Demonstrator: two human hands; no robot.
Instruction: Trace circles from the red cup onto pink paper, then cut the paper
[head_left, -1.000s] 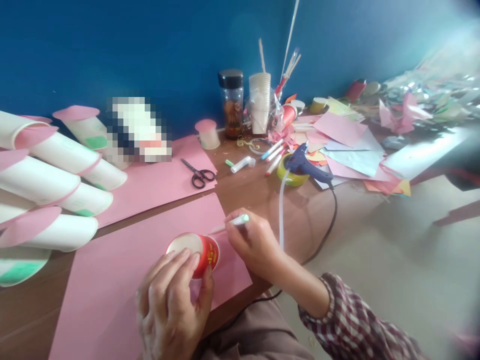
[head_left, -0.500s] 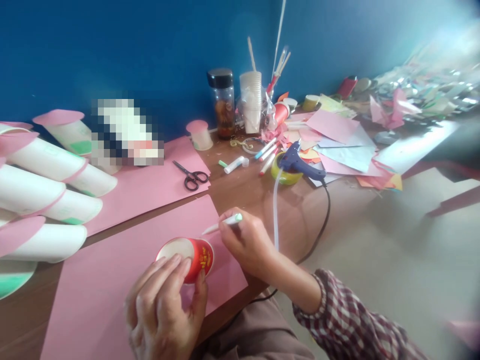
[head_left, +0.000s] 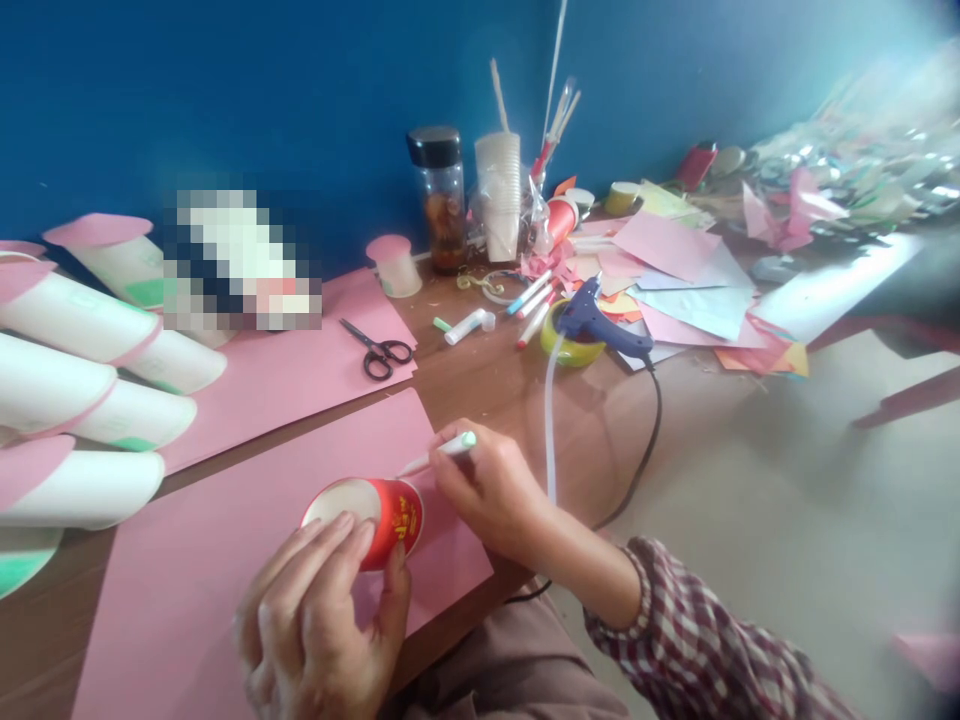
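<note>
My left hand (head_left: 322, 610) is closed around a red paper cup (head_left: 386, 515) with yellow lettering. Its open mouth faces left and its base end faces right, over a large pink paper sheet (head_left: 225, 560). In a pinch, my right hand (head_left: 491, 485) grips a white marker pen (head_left: 441, 453) with a light green end. The pen's tip points left, close to the far side of the cup's base; whether it touches the paper, I cannot tell. Black-handled scissors (head_left: 379, 352) lie beyond on another pink sheet (head_left: 300, 390).
White paper cups (head_left: 82, 485) with pink discs crowd the left side. A blue glue gun (head_left: 604, 320) rests on a yellow tape roll (head_left: 562, 345), its cord hanging toward me. Behind stand a black-lidded bottle (head_left: 442, 205) and stacked cups (head_left: 499, 195). Paper scraps (head_left: 667, 245) cover the right.
The whole view has shifted a little. Both hands keep their grips on the cup and the marker pen, and the pen remains by the cup's base.
</note>
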